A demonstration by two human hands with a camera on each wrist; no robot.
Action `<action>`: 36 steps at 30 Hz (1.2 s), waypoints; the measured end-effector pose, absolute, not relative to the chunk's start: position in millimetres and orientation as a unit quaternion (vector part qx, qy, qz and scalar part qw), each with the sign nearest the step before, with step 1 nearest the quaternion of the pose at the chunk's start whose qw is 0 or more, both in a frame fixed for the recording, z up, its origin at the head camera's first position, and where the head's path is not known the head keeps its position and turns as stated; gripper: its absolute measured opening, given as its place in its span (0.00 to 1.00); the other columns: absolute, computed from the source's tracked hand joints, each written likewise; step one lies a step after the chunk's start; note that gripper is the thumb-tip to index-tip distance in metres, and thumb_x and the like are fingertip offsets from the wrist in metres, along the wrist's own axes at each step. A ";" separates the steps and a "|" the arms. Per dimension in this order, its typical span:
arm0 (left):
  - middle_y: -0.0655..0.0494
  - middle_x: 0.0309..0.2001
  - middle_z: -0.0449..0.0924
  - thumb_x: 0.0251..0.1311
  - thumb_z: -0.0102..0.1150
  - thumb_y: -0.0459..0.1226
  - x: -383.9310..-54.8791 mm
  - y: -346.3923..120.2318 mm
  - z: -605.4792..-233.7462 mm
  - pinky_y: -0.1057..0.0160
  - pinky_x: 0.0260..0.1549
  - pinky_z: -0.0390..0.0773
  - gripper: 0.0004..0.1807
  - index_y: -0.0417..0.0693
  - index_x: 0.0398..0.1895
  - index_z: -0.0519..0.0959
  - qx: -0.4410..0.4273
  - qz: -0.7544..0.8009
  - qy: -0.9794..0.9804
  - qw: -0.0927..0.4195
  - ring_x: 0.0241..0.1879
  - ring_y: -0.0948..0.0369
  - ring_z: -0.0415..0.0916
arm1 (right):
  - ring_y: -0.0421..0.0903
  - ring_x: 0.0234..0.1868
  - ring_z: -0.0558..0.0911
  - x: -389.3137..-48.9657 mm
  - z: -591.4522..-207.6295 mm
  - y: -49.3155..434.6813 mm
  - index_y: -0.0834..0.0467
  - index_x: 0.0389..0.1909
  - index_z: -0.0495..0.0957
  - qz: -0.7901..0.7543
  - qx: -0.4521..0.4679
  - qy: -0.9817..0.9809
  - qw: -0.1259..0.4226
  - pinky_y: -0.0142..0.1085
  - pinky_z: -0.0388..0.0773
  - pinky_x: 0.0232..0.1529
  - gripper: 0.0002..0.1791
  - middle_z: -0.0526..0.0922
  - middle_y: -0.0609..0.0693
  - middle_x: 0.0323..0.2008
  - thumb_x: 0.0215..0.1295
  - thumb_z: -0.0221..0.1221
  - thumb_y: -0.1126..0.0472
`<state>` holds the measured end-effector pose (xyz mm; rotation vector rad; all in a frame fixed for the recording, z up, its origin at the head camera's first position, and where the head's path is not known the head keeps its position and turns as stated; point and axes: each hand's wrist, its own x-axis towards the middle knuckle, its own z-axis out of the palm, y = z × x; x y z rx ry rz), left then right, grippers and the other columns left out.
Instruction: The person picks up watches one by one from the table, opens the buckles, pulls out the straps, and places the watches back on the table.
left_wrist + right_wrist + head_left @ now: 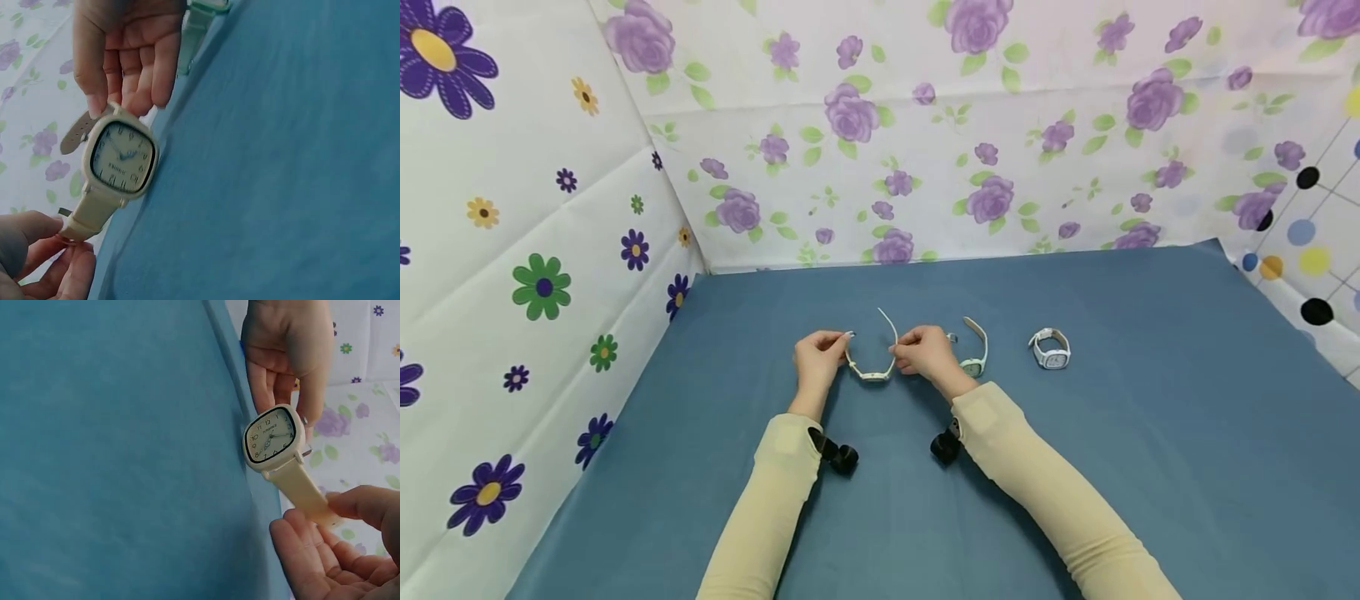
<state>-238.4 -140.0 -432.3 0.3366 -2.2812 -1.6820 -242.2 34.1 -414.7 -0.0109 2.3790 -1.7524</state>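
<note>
Cream rounded-square watch [124,156], smooth strap [95,209] pinched each side by fingers [359,503].

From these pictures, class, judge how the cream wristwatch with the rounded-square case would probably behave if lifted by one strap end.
The cream, rounded-square wristwatch would probably bend springily rather than flop: its holed strap end juts out unsupported. It may hang case-down, since the case looks bulkier than the slim strap.
</note>
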 end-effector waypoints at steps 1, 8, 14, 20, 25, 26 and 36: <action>0.42 0.34 0.84 0.59 0.64 0.36 -239.9 -139.4 -431.9 0.62 0.31 0.84 0.08 0.39 0.36 0.85 0.121 -0.573 -0.798 0.140 0.28 0.60 0.80 | 0.47 0.30 0.84 -243.5 -413.7 34.5 0.67 0.41 0.81 -0.584 -0.001 0.806 0.097 0.36 0.84 0.34 0.10 0.84 0.62 0.37 0.62 0.61 0.65; 0.43 0.33 0.85 0.60 0.63 0.38 -249.5 -138.4 -430.3 0.62 0.31 0.83 0.09 0.40 0.36 0.86 0.125 -0.522 -0.837 0.104 0.29 0.56 0.82 | 0.51 0.32 0.86 -250.1 -408.8 30.8 0.68 0.40 0.83 -0.551 0.023 0.829 0.094 0.36 0.84 0.32 0.10 0.86 0.62 0.33 0.62 0.60 0.66; 0.46 0.31 0.85 0.60 0.63 0.40 -253.1 -139.6 -430.5 0.62 0.29 0.80 0.09 0.43 0.34 0.86 0.121 -0.495 -0.855 0.093 0.29 0.56 0.81 | 0.50 0.29 0.86 -252.9 -411.5 22.9 0.68 0.30 0.84 -0.518 0.041 0.851 0.075 0.36 0.84 0.30 0.09 0.86 0.62 0.30 0.63 0.57 0.67; 0.46 0.34 0.85 0.60 0.63 0.41 -256.1 -139.3 -428.1 0.61 0.29 0.78 0.10 0.44 0.35 0.87 0.125 -0.476 -0.867 0.075 0.31 0.55 0.80 | 0.48 0.27 0.85 -254.9 -412.0 20.4 0.66 0.25 0.81 -0.513 0.050 0.854 0.068 0.35 0.84 0.29 0.09 0.85 0.62 0.29 0.62 0.57 0.68; 0.46 0.38 0.85 0.60 0.63 0.41 -258.1 -138.5 -427.0 0.60 0.31 0.79 0.10 0.44 0.35 0.87 0.130 -0.463 -0.875 0.060 0.32 0.55 0.80 | 0.46 0.25 0.85 -259.4 -413.6 18.0 0.66 0.29 0.83 -0.500 0.058 0.861 0.073 0.33 0.83 0.27 0.05 0.85 0.61 0.29 0.60 0.60 0.68; 0.46 0.38 0.85 0.60 0.64 0.41 -258.4 -138.3 -427.0 0.60 0.31 0.79 0.10 0.44 0.35 0.87 0.132 -0.459 -0.877 0.059 0.31 0.55 0.79 | 0.45 0.24 0.84 -260.3 -413.9 17.6 0.66 0.30 0.83 -0.497 0.059 0.862 0.074 0.33 0.83 0.27 0.05 0.85 0.61 0.29 0.60 0.60 0.69; 0.47 0.40 0.84 0.59 0.64 0.42 -261.2 -135.9 -428.4 0.59 0.32 0.79 0.11 0.44 0.36 0.87 0.138 -0.446 -0.883 0.043 0.31 0.56 0.79 | 0.42 0.20 0.81 -260.7 -416.7 20.1 0.66 0.29 0.83 -0.497 0.060 0.863 0.068 0.33 0.82 0.26 0.05 0.85 0.59 0.26 0.59 0.61 0.68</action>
